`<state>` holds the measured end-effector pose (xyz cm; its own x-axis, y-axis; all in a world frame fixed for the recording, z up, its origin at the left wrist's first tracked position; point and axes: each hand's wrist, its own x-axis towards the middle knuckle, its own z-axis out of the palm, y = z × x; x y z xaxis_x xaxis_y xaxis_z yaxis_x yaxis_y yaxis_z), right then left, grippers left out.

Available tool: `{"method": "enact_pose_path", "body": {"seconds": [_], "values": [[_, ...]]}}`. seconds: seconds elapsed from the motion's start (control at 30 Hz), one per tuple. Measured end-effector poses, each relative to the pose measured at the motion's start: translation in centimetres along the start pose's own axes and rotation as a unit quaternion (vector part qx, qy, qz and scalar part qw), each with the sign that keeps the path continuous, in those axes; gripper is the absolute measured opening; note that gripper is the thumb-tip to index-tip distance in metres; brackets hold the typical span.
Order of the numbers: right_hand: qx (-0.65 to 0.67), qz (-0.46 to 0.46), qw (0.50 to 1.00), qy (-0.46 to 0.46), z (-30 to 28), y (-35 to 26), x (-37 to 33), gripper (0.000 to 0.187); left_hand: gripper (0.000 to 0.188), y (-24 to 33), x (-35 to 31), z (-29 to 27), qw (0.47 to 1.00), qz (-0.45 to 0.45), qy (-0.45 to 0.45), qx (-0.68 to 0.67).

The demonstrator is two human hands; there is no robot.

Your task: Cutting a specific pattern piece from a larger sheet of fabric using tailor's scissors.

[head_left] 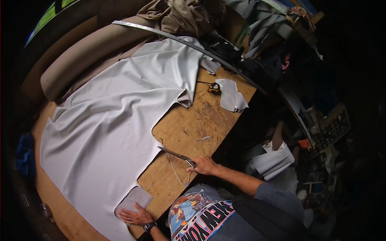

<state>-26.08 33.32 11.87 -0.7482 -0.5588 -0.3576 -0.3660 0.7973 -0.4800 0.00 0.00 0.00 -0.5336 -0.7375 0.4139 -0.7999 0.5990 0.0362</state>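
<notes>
A large sheet of white fabric or leather [108,124] lies in loose folds over the wooden table, its right edge cut into stepped notches. My right hand [206,165] grips a pair of scissors [175,154] by the handles. Their tips point left, at a corner of the white sheet's edge; whether the blades touch it I cannot tell. My left hand [136,215] rests flat with fingers spread, partly on a small grey rectangular piece [138,197] that sits by the sheet's lower edge. A thin pale strip [173,170] curls on the wood below the scissors.
A yellow-and-black tape measure [214,87] and a white scrap [231,94] lie on the wooden table [197,124]. A long metal ruler [161,33] crosses the far end beside a brown fabric roll [92,52]. Cluttered material, including a white bundle [275,160], stands beyond the right edge.
</notes>
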Motion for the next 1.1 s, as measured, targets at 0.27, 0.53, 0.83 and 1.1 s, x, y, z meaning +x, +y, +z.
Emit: {"method": "enact_pose_path", "body": {"seconds": [0.27,0.53,0.83,1.1], "values": [[-0.060,0.185,0.974,0.120,-0.9,6.9,2.3,0.068,0.055,-0.7,3.2,-3.7,0.980,-0.037,-0.191,-0.032],[-0.055,0.183,0.981,0.045,0.0,5.7,3.6,0.073,0.032,-2.4,5.5,-4.3,0.963,0.015,-0.228,-0.140],[0.000,0.090,0.991,0.095,-0.3,4.9,-1.0,0.048,0.030,0.2,6.7,-6.0,0.857,0.034,-0.340,-0.387],[0.238,-0.117,0.961,0.079,-3.9,7.3,-0.5,0.055,0.020,19.4,5.1,-13.4,0.665,-0.019,-0.491,-0.563]]}}
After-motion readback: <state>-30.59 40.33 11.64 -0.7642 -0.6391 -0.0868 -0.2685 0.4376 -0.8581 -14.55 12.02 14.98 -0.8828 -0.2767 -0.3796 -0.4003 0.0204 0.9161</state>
